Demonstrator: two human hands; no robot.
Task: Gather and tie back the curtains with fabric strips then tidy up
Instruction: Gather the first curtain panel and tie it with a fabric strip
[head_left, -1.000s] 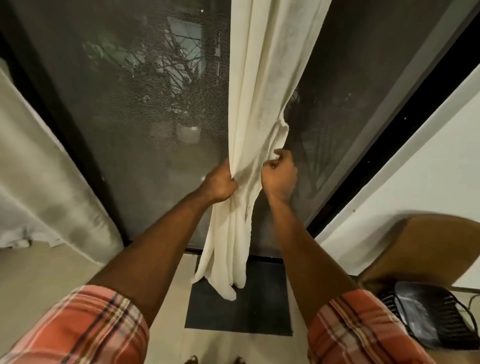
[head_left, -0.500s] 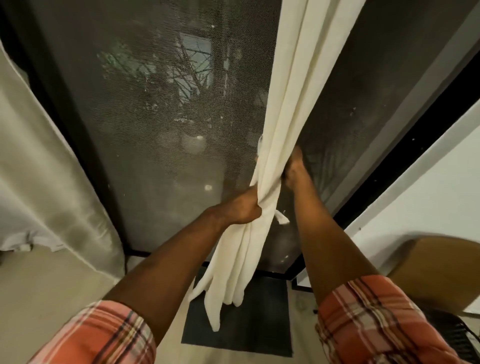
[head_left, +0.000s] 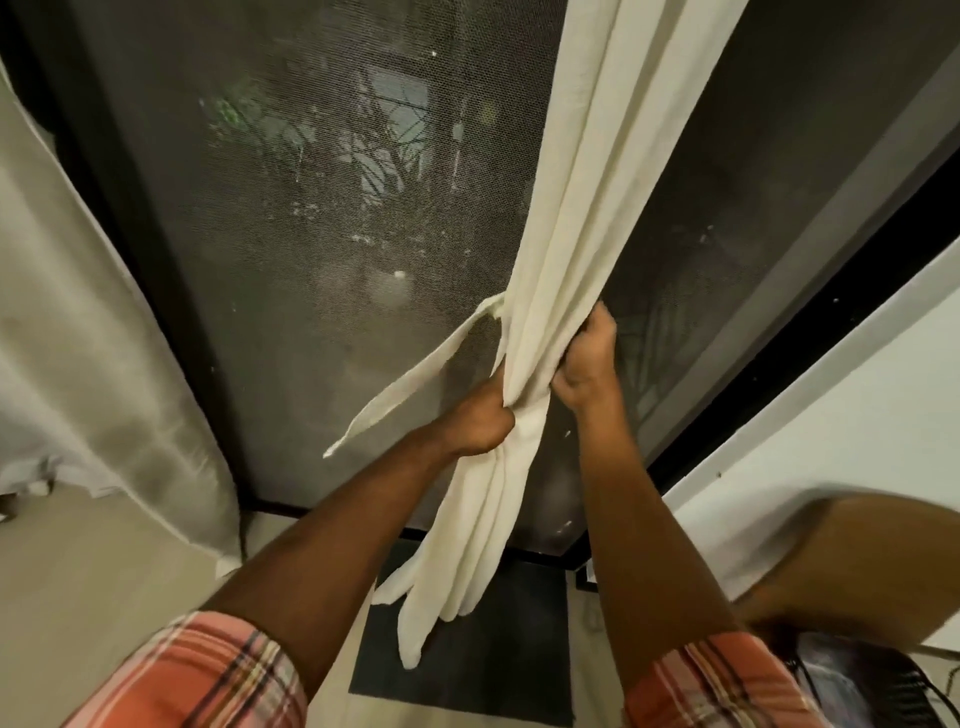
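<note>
A cream curtain (head_left: 587, 208) hangs in front of a dark mesh screen door, bunched into a narrow bundle at mid height. My left hand (head_left: 480, 421) is clenched on the bundle's left side. My right hand (head_left: 587, 366) grips its right side a little higher. A cream fabric strip (head_left: 410, 387) comes out from behind the bundle above my left hand and hangs loose down to the left. The curtain's lower folds (head_left: 467, 561) dangle below my hands. How the strip runs behind the bundle is hidden.
A second pale curtain (head_left: 78, 338) hangs at the far left, reaching the floor. A dark mat (head_left: 483, 670) lies on the floor under the door. At lower right stand a brown chair back (head_left: 857, 551) and a black fan grille (head_left: 872, 691) against a white wall.
The curtain has been pulled tighter into a bundle and shifted right. A loose fabric strip now sticks out to the left of it. Both hands stay on the bundle.
</note>
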